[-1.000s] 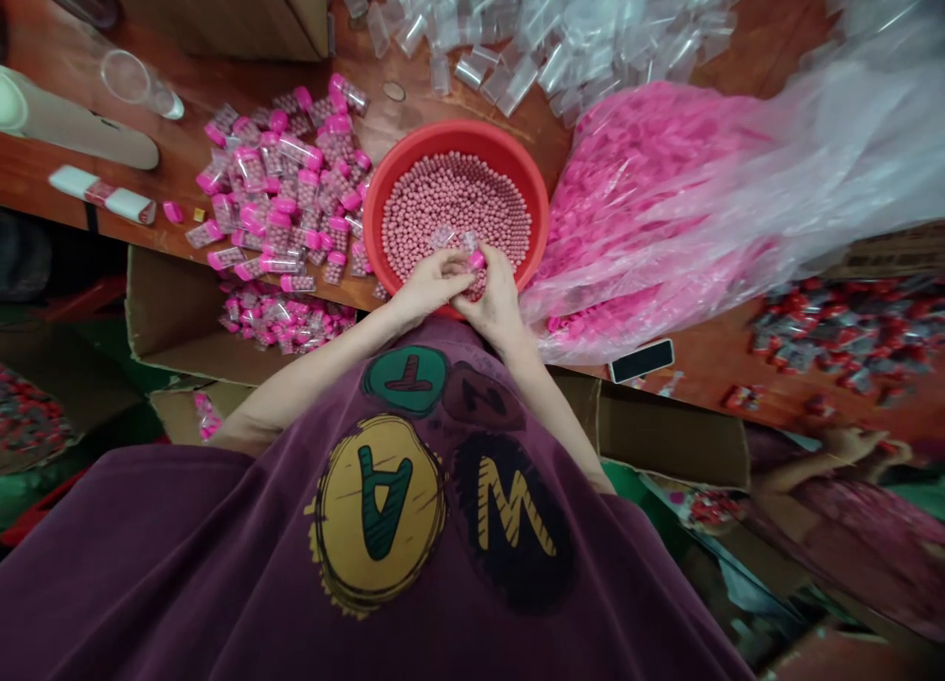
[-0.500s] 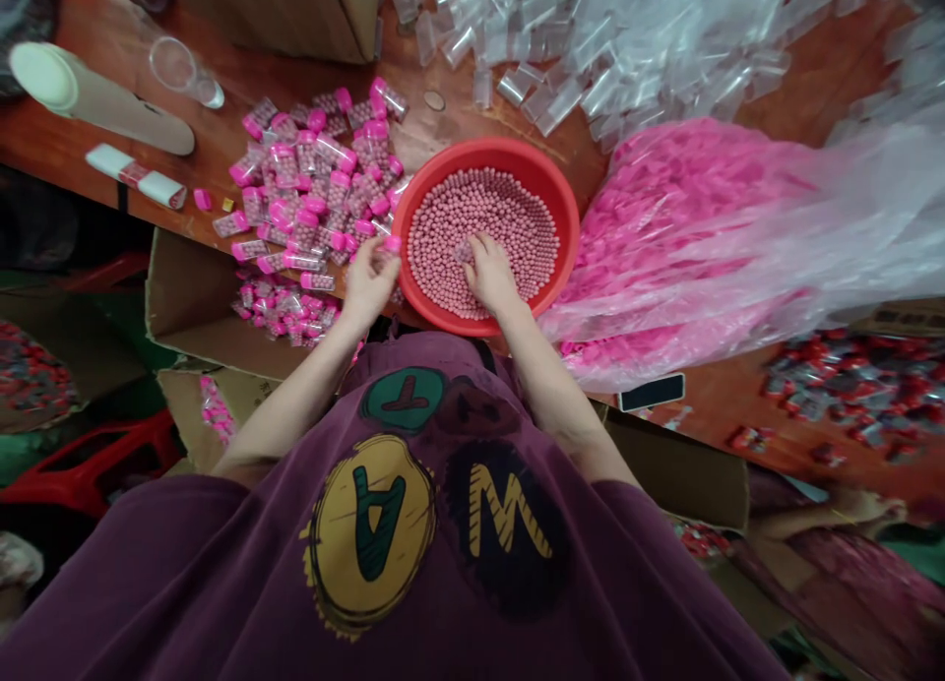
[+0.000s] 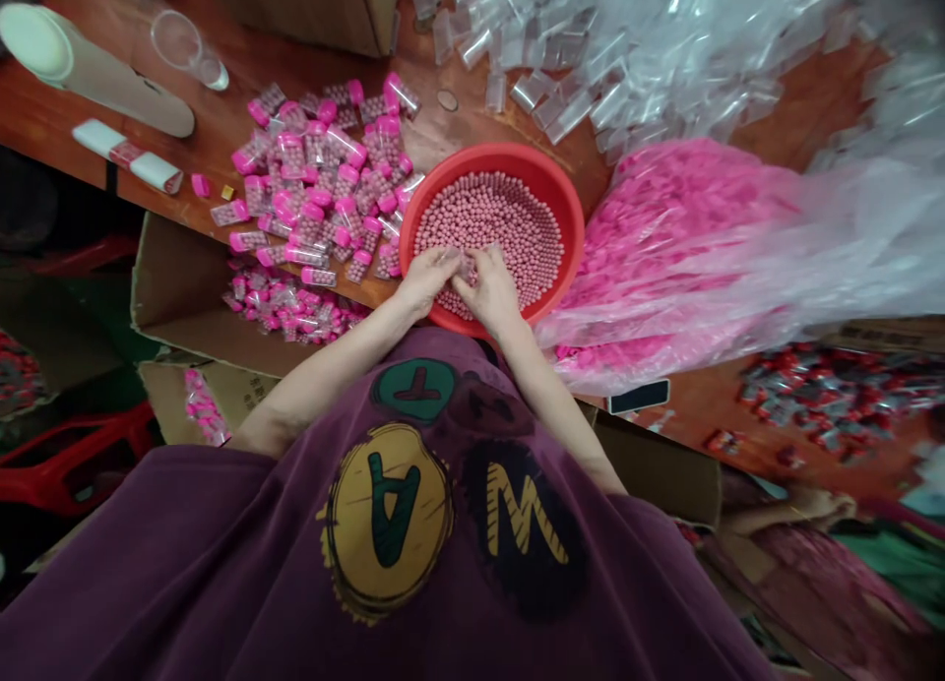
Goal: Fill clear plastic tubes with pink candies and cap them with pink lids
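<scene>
A red plastic bowl (image 3: 568,218) full of small pink balls (image 3: 494,218) stands on the wooden table in front of me. My left hand (image 3: 424,279) and my right hand (image 3: 491,289) meet over the bowl's near edge, fingers pinched together around a small clear vial (image 3: 465,265) held between them. Just left of the bowl lies a heap of filled clear vials with pink caps (image 3: 317,184).
Empty clear vials (image 3: 561,61) spread across the back. A clear bag of pink caps (image 3: 694,238) lies at the right. An open cardboard box (image 3: 184,297) with more filled vials hangs below the table's left edge. A dark phone (image 3: 639,396) lies near the front. Another person's arm (image 3: 804,509) shows at lower right.
My left hand has come back from the pile of capped vials to the bowl. Both hands now meet over the pink balls on a clear vial.
</scene>
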A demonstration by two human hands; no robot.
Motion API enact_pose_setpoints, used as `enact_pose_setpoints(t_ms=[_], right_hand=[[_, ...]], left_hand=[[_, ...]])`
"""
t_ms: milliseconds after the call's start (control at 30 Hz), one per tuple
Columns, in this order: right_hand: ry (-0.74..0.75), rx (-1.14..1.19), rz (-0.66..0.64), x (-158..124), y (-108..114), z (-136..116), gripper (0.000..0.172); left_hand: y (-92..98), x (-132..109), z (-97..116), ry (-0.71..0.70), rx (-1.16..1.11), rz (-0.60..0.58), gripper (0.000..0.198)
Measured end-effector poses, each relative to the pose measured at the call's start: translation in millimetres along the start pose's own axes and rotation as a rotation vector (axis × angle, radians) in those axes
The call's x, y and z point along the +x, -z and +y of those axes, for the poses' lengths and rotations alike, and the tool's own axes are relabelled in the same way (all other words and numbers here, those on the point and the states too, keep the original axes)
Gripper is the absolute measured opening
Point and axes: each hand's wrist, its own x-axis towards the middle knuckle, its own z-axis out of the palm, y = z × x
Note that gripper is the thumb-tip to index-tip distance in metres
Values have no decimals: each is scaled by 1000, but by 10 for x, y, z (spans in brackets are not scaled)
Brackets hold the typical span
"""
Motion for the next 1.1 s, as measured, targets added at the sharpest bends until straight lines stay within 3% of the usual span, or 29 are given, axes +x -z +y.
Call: enact_pose_setpoints(t_ms=[133, 233, 300, 400, 500, 600, 700, 800, 900, 1000, 1100], right_hand=[[132, 137, 31, -177, 69, 43, 67], [206, 187, 86, -221, 53, 162, 60], [209, 198, 112, -224, -14, 205, 55], [135, 226, 117, -199, -176, 194, 61], [-16, 248, 79, -138, -285, 163, 68], [-124, 28, -30, -57, -208, 153, 57], [-207, -321, -174, 27, -28, 101, 42], [-302, -488, -295, 162, 14, -40, 50], [-254, -491, -358, 353, -154, -177, 55], [-111, -408, -378, 494, -354, -148, 49], [-5, -151, -238, 486, -436, 64, 50]], left_hand=[[-4, -21, 23, 182, -289, -156, 11], [9, -53, 36, 284, -367, -251, 17], [-35, -70, 4, 352, -363, -288, 25], [-110, -81, -76, 371, -371, -302, 29], [-106, -101, -135, 401, -296, -225, 32], [6, -183, -130, 435, -106, -57, 40], [180, -316, -57, 277, -33, 62, 21], [333, -416, 35, 155, -20, 164, 7], [416, -445, 75, 140, -24, 219, 7], [444, -432, 39, 114, -11, 213, 10], [426, -389, -40, 58, 45, 221, 8]])
